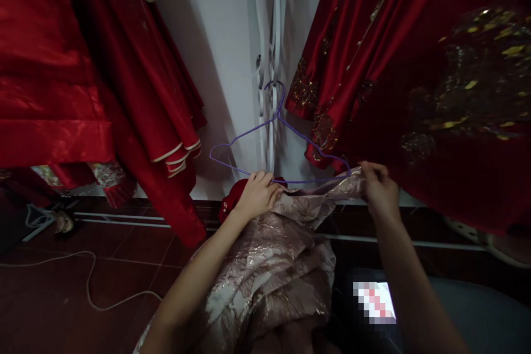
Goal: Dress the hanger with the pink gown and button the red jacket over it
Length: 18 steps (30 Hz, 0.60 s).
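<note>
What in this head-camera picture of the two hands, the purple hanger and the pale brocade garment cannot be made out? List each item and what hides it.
- Hanger bottom bar, head view: its middle is covered by the left hand and the garment.
- Right hand fingers: tips buried in the cloth's edge.
- Screen at the bottom: blurred out, unreadable.
- Red gowns: tops cut off by the upper edge.
- Floor cable: runs off the left edge.

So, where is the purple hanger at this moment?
In the head view the purple hanger is at the centre, before the white wall, between the red dresses. Its bottom bar is held by the left hand and the right hand.
</note>
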Each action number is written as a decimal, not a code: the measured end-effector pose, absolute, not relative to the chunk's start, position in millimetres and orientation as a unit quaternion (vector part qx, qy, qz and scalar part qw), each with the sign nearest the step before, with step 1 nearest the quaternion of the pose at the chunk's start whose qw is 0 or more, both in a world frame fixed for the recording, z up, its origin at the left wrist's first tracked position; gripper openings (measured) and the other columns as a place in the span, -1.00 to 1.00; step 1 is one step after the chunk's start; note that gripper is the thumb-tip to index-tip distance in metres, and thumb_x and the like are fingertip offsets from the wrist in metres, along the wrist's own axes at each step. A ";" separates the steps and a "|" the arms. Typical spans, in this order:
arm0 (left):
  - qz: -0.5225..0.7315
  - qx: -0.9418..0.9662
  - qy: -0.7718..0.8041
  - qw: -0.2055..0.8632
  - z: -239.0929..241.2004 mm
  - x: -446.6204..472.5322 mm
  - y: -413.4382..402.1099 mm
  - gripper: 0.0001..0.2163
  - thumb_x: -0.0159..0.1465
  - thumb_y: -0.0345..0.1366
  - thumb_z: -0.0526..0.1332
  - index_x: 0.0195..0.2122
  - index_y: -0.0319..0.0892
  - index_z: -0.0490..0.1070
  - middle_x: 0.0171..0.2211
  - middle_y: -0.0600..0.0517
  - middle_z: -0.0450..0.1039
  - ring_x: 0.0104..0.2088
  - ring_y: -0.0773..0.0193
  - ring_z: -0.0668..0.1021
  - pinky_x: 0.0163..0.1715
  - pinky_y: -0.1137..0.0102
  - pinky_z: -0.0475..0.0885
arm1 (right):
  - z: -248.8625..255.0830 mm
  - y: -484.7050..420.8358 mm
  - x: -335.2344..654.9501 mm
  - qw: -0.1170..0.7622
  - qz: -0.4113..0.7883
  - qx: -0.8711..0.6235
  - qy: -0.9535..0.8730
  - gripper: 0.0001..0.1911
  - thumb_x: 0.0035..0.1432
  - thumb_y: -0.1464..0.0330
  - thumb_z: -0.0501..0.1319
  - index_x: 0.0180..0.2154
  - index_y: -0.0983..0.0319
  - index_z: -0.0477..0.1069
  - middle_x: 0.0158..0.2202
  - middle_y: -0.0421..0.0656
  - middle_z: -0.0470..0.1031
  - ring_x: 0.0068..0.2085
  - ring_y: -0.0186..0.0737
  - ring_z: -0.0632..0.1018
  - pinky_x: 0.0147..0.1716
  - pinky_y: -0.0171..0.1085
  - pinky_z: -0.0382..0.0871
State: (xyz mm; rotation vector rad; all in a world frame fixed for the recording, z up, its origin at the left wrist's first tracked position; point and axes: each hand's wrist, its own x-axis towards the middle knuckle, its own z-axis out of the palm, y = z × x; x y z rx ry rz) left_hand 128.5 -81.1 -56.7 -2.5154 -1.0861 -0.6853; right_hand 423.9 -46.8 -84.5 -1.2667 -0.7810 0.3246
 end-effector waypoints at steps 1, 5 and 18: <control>-0.239 -0.879 -0.380 0.159 -57.0 128.3 -80.8 -0.68 0.33 -0.19 -0.08 -0.28 -0.17 0.44 -0.28 -0.06 0.30 -0.24 0.22 0.29 -0.25 0.28 0.14 | -83.2 -46.3 422.4 0.733 0.164 -0.554 -0.359 -0.68 -0.12 0.11 0.26 -0.39 0.21 0.40 -0.28 -0.13 0.52 -0.29 -0.27 0.50 -0.19 -0.26 0.33; -0.234 -0.878 -0.384 0.166 -57.9 127.9 -80.0 -0.68 0.32 -0.17 -0.08 -0.29 -0.16 0.43 -0.27 -0.06 0.30 -0.23 0.21 0.29 -0.25 0.29 0.14 | -81.6 -40.9 418.8 0.762 0.221 -0.494 -0.355 -0.66 -0.18 0.13 0.30 -0.39 0.22 0.40 -0.26 -0.15 0.51 -0.28 -0.30 0.50 -0.17 -0.29 0.34; -0.231 -0.874 -0.390 0.175 -58.4 126.3 -81.8 -0.69 0.31 -0.18 -0.06 -0.31 -0.18 0.43 -0.26 -0.08 0.30 -0.21 0.17 0.29 -0.23 0.25 0.15 | -73.1 -43.0 421.9 0.716 0.194 -0.539 -0.400 -0.72 -0.09 0.13 0.25 -0.39 0.19 0.37 -0.22 -0.10 0.49 -0.17 -0.18 0.49 -0.17 -0.25 0.33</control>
